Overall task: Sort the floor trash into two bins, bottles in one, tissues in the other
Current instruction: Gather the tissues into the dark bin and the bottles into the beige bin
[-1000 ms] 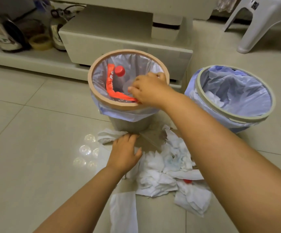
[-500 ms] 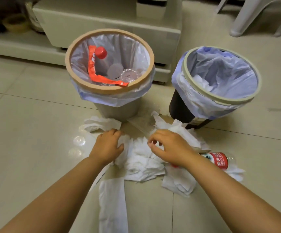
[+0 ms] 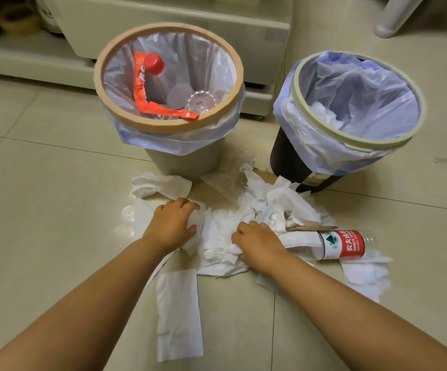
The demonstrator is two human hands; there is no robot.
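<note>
Two lined bins stand on the tiled floor. The tan-rimmed left bin [image 3: 126,121] holds clear bottles, one with a red cap [image 3: 154,64]. The pale-rimmed right bin [image 3: 350,141] holds a few tissues. A heap of white tissues [image 3: 265,207] lies in front of both. My left hand [image 3: 172,223] presses on the heap's left side, fingers curled on tissue. My right hand [image 3: 257,243] pinches crumpled tissue in the heap's middle. A clear bottle with a red and white label [image 3: 342,245] lies on its side right of my right hand. One flat tissue [image 3: 178,314] lies nearer to me.
A low cream cabinet [image 3: 179,25] stands right behind the bins. White plastic stool legs [image 3: 393,20] are at the back right. A scrap of brown cardboard [image 3: 310,226] sits among the tissues. Bare tile stretches left and right of the heap.
My right hand left the bottle bin, came down and closed on tissue in the heap. My left hand stayed on the heap's left side. The view tilted down and closer.
</note>
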